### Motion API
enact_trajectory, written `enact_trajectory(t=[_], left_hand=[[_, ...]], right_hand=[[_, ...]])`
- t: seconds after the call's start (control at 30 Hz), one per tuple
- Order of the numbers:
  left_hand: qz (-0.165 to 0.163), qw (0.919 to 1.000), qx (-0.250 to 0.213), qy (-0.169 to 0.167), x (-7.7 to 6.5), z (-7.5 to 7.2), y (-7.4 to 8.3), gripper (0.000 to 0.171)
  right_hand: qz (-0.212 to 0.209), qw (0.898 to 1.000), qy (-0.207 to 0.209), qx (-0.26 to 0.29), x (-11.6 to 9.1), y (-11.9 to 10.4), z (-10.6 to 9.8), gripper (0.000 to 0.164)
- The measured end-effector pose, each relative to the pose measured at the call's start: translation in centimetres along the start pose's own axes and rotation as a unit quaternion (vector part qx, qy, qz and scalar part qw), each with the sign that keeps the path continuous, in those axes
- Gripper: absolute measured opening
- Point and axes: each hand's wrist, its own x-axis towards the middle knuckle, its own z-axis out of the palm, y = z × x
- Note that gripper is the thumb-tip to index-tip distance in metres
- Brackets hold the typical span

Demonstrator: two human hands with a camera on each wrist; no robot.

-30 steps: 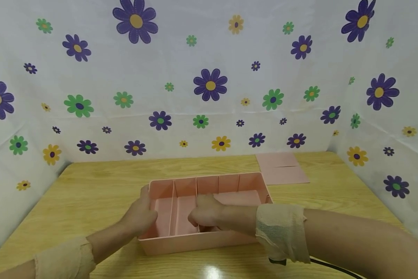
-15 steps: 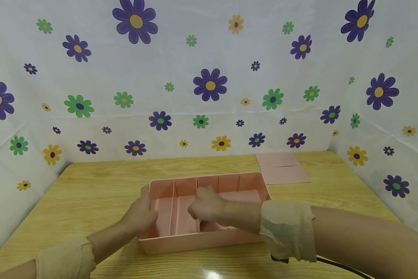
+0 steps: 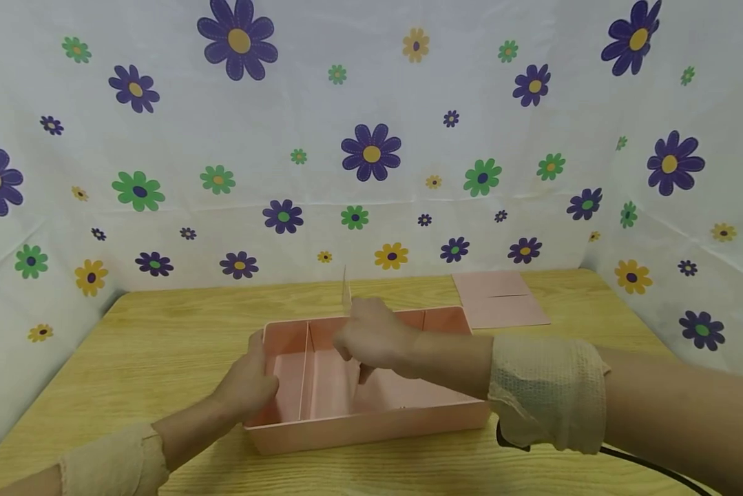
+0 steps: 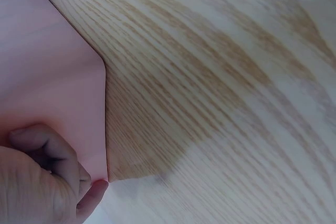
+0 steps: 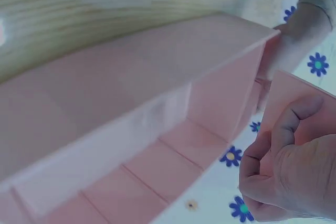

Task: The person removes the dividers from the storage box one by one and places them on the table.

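A pink plastic organizer box (image 3: 371, 428) lies lengthwise on the table. My left hand (image 3: 250, 386) grips its left end wall, thumb inside; the left wrist view shows the fingers curled at the box's corner. Above the middle of the box, my right hand (image 3: 377, 337) pinches a thin pink divider (image 5: 286, 90), whose far edge sticks up past the back rim. In the right wrist view, thumb and fingers hold this panel over the box. Another divider (image 3: 306, 379) stands in its slot toward the left end.
Flat pink panels (image 3: 501, 303) lie on the wood-grain table (image 3: 179, 331) behind the box, to the right. A white flower-print cloth (image 3: 253, 165) walls the back and sides. A black cable (image 3: 650, 472) trails from the right wrist.
My right hand has risen from inside the box, drawing the divider upward out of its slot. My left hand stays on the box's left end, and the box has hardly moved.
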Motion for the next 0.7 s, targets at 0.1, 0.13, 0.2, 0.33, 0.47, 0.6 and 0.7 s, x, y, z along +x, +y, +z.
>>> enact_trajectory(t=[0.1,0.13,0.2,0.33,0.47,0.6,0.7], left_hand=[[0.0,1.0,-0.001,-0.002,0.0,0.0,0.0,0.076],[0.001,1.0,-0.002,-0.002,0.0,0.0,0.0,0.076],[-0.001,1.0,-0.005,-0.004,-0.1,-0.1,0.0,0.076],[-0.002,1.0,0.0,-0.004,-0.1,-0.1,0.0,0.077],[0.0,1.0,0.01,0.001,0.0,-0.1,0.0,0.077],[-0.002,1.0,0.007,-0.005,0.0,0.0,0.0,0.078],[-0.006,0.9999,0.003,-0.01,0.1,0.0,0.1,0.079]], right_hand=[[-0.002,1.0,0.011,-0.014,-0.5,-0.9,-1.1,0.021],[-0.005,1.0,0.014,-0.017,-0.7,-1.1,-1.5,0.012],[-0.009,1.0,0.02,-0.022,-1.2,-1.5,-2.4,0.024],[-0.05,0.997,0.04,-0.05,-2.0,-1.7,-4.6,0.049],[-0.096,0.985,0.084,-0.112,-2.2,-1.1,-6.4,0.018],[-0.117,0.967,0.132,-0.182,-2.2,0.1,-7.9,0.024],[-0.119,0.948,0.164,-0.246,-2.3,1.3,-9.2,0.04]])
